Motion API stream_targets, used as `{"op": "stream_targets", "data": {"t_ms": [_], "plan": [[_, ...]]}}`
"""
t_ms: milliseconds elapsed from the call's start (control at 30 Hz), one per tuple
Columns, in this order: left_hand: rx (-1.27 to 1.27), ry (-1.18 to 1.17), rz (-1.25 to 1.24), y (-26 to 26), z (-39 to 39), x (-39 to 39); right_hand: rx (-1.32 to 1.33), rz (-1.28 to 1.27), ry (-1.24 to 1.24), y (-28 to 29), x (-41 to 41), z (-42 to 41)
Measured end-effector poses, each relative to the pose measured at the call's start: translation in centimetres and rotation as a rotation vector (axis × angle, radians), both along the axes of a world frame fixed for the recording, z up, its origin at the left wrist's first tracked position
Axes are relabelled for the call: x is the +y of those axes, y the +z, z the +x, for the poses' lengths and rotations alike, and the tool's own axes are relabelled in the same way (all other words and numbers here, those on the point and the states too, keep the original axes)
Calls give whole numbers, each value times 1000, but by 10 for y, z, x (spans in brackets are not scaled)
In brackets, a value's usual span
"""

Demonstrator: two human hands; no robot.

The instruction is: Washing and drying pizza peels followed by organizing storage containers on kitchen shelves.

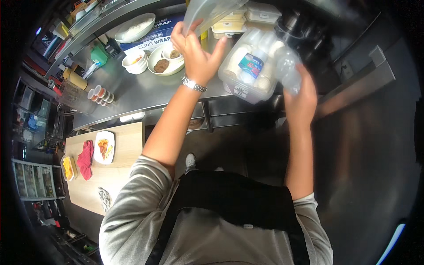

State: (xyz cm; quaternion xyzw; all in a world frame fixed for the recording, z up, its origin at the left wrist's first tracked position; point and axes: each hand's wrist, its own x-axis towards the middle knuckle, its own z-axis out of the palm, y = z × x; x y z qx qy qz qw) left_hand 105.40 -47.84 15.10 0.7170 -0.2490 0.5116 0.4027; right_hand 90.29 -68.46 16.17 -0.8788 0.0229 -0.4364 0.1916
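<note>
My left hand, with a metal watch at the wrist, holds a translucent plastic lid by its edge, tilted up over the steel counter. In my right hand are clear plastic cups or small lids, slightly blurred, at the right side of an open plastic tub. Stacks of white and clear lids or cups fill the tub, and a blue printed packet lies among them. The tub stands at the counter's front edge.
Lidded containers stand behind the tub. Left on the steel counter are a plate with brown patties, stacked white bowls, a cling wrap box and small sauce cups. A wooden table holds a plate of food and red cloth.
</note>
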Motion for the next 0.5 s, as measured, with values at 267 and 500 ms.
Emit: {"op": "stream_targets", "data": {"t_ms": [267, 500], "plan": [[76, -36, -86, -9, -23, 9, 2, -381, -59, 5, 2, 103], [13, -36, 45, -13, -23, -3, 355, -435, -42, -50, 19, 139]]}}
